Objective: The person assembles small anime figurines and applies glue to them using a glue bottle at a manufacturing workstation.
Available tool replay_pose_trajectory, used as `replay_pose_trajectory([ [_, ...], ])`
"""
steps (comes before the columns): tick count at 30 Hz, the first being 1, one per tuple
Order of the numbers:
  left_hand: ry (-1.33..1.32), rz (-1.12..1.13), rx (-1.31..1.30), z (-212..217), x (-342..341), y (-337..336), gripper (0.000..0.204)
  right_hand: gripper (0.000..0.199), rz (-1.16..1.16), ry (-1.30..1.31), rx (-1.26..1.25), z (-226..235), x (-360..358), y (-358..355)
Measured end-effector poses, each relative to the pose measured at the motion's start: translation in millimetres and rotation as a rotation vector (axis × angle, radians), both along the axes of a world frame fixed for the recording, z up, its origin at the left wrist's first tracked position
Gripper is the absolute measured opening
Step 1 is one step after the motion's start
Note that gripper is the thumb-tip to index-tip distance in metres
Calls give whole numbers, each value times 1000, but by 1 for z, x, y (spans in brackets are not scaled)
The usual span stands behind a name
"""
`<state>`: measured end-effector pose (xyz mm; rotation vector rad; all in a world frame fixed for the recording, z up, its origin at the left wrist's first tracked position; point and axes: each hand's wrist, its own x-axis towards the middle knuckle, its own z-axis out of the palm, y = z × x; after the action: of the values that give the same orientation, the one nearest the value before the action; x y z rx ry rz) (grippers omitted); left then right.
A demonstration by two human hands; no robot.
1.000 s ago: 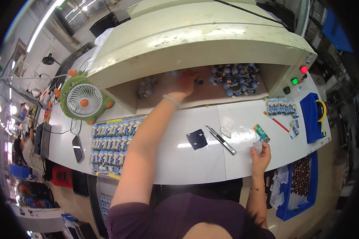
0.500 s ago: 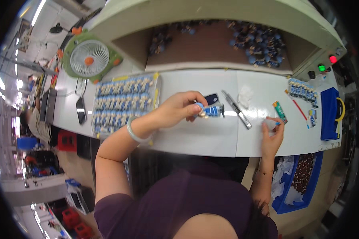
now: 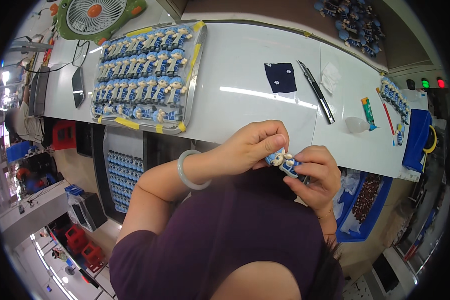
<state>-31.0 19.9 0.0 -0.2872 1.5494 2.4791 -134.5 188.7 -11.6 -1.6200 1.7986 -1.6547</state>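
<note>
My left hand (image 3: 257,147), a pale bangle on its wrist, pinches the blue-haired head end of a small figurine (image 3: 283,163). At the figurine's lower part, my right hand (image 3: 317,175) grips the blue-and-white body between thumb and fingers. Both hands hold it together just over the table's front edge, the figurine tilted. Fingers cover part of it. Beyond them on the white table lie a dark blue cloth (image 3: 281,78), a black-and-silver craft knife (image 3: 316,92) and a crumpled white tissue (image 3: 330,77). A translucent squeeze bottle (image 3: 354,125) rests beside a green-and-orange tube (image 3: 368,112).
Rows of figurines fill a tape-edged tray (image 3: 189,112) at left, near a green fan (image 3: 95,12). More figurines (image 3: 352,27) lie inside the box at the back. A blue bin (image 3: 416,145) stands right; a blue crate (image 3: 367,225) sits below the table.
My right hand has let go of the squeeze bottle, which now lies on the table, and has taken hold of the figurine. My left hand has brought the figurine nearer my body.
</note>
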Motion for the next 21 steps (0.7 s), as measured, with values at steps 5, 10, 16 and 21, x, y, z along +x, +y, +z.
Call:
replay_pose_trajectory([
  [5,133,30,73,-6,10,4,19,33,-54,151,-112,5,2,2],
  [10,404,111,-8,-17,8,6,33,32,-76,-297,-209,11,8,2],
  [16,492,174,-230,-17,8,8,43,26,-46,-209,-94,16,1,-1],
  [21,419,148,-214,-11,8,8,44,25,96,-128,-132,24,-5,-5],
])
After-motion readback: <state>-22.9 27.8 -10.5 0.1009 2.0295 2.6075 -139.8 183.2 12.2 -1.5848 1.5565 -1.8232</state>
